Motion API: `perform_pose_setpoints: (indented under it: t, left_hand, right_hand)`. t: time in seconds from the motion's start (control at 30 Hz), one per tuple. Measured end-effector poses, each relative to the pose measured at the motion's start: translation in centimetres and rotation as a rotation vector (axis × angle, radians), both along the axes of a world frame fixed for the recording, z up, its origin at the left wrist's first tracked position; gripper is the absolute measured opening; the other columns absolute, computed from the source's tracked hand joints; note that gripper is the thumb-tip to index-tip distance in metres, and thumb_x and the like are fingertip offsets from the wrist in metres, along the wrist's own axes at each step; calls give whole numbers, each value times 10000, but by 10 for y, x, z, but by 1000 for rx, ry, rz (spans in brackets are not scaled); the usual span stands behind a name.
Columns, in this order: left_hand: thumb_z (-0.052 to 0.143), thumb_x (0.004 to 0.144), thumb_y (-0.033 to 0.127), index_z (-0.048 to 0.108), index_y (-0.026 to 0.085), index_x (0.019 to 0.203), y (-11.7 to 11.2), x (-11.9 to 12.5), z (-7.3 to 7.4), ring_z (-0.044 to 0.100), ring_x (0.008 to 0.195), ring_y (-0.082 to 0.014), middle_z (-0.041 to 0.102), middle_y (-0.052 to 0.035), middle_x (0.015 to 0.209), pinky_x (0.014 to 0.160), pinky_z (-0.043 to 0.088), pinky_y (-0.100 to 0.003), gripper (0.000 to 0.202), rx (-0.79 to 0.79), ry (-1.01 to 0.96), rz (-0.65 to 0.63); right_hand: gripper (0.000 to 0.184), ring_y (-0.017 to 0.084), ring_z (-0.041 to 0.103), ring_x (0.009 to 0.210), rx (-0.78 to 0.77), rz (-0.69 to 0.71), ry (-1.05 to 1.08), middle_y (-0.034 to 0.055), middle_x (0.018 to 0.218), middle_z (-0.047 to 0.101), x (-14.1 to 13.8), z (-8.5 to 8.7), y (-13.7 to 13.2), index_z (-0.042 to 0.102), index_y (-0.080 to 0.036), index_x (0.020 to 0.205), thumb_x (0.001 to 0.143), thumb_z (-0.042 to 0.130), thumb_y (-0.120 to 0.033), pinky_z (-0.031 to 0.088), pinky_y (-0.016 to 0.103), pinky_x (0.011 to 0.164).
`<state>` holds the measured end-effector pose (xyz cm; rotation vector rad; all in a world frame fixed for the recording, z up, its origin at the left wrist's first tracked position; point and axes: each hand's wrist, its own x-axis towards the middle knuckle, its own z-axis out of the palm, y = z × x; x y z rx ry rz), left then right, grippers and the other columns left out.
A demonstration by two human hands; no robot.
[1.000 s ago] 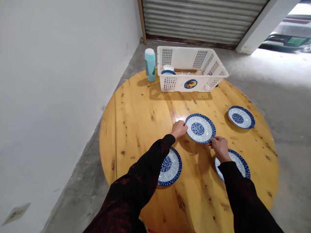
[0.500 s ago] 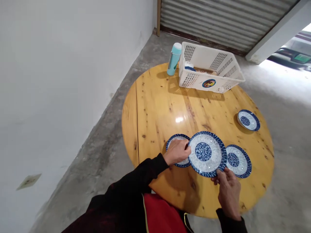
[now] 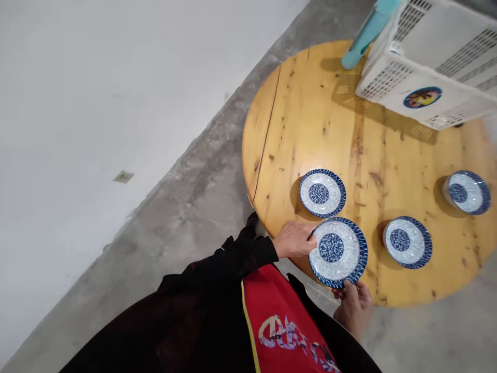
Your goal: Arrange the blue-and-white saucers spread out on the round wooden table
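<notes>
Both my hands hold a blue-and-white patterned plate (image 3: pixel 337 250) at the near edge of the round wooden table (image 3: pixel 361 140). My left hand (image 3: pixel 294 239) grips its left rim. My right hand (image 3: pixel 352 305) holds the near rim from below, off the table's edge. Three more plates of the same pattern lie on the table: one (image 3: pixel 322 192) just beyond the held plate, one (image 3: pixel 407 241) to its right, and one (image 3: pixel 466 191) at the far right.
A white plastic crate (image 3: pixel 430 67) with a round sticker stands at the table's far side, a teal bottle (image 3: pixel 367 33) leaning beside it. A white wall runs along the left over a concrete floor (image 3: pixel 186 207). My red apron fills the bottom.
The held plate has come from the table's middle toward me to the near edge. My head has tilted down and left, so the crate has slid to the top right.
</notes>
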<state>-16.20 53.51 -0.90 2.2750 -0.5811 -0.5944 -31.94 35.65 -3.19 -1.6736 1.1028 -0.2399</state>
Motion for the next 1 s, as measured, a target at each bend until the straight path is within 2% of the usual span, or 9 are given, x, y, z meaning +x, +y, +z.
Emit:
perform_pose_setpoints:
  t: [0.1,0.2,0.37,0.47,0.6,0.83,0.9,1.0]
  left_hand:
    - [445,876,296,636,204,848,0,-16,1,662,774,-206,724,-67,860,604,385,-296,213,-16,1,26]
    - [440,876,306,637,197,869,7,-22,3,668,801,-222,725,-80,872,626,404,-306,226,-34,-27,66]
    - [452,852,306,621,183,841,28,-11,8,672,803,-252,720,-95,858,620,410,-325,209,-108,-57,66]
    - [451,843,309,598,183,792,50,3,9,674,783,-253,717,-94,835,615,404,-327,201,-146,-54,52]
    - [445,848,307,593,183,783,102,32,10,674,778,-253,715,-97,825,615,396,-327,204,-152,-69,33]
    - [439,867,301,621,188,807,217,107,24,667,769,-239,722,-95,827,598,351,-311,223,-65,-80,-11]
    - [436,874,295,616,195,789,239,125,26,664,759,-225,719,-87,810,599,334,-306,223,-42,-88,-49]
    - [433,882,288,599,208,762,259,148,25,650,731,-206,703,-69,764,602,310,-302,220,-28,-128,-107]
  right_hand:
    - [216,129,472,447,-21,-10,-15,-51,578,521,-9,0,-6,543,-228,804,707,676,-368,365,260,446]
    - [222,137,457,434,-42,-6,-27,-41,562,500,-8,1,-1,552,-239,772,658,686,-374,373,286,437]
    - [190,176,445,418,-110,-47,-20,-15,535,467,4,10,22,533,-288,701,617,685,-367,394,360,396]
    - [185,162,461,410,-144,-10,-51,-36,522,486,16,17,45,537,-264,735,642,667,-358,405,327,405]
    - [185,124,468,407,-135,6,-66,-62,495,508,46,21,96,558,-218,762,669,670,-333,392,256,419]
    - [234,98,465,421,10,-66,-111,-70,501,522,110,18,223,576,-187,805,672,697,-336,365,218,431]
    - [250,99,473,427,20,-111,-125,-65,515,532,122,17,250,582,-180,820,675,698,-346,351,215,427]
    - [260,107,480,426,45,-165,-127,-57,507,539,136,16,280,596,-172,836,682,692,-359,343,216,421]
